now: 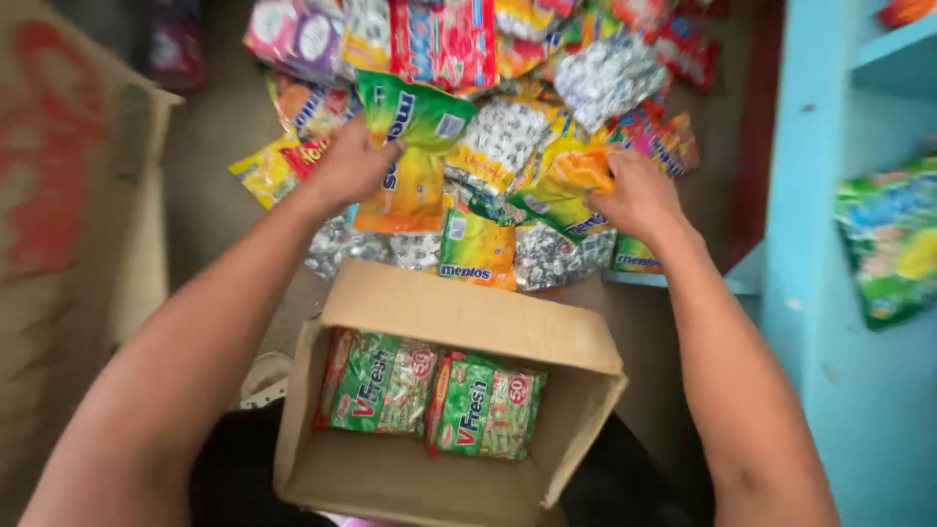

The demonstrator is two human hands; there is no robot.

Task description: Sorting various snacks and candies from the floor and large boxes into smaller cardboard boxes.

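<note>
Candy bags (488, 146) lie heaped beyond the cardboard box (468, 317), which holds two green bags (429, 395). Your left hand (351, 166) grips a green bag (415, 112); your right hand (639, 200) clutches an orange-green one (571, 190).

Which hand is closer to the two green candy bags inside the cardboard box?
Left, marginally. The left hand is above the green bags, slightly to their left; the right hand is farther off to their upper right.
</note>
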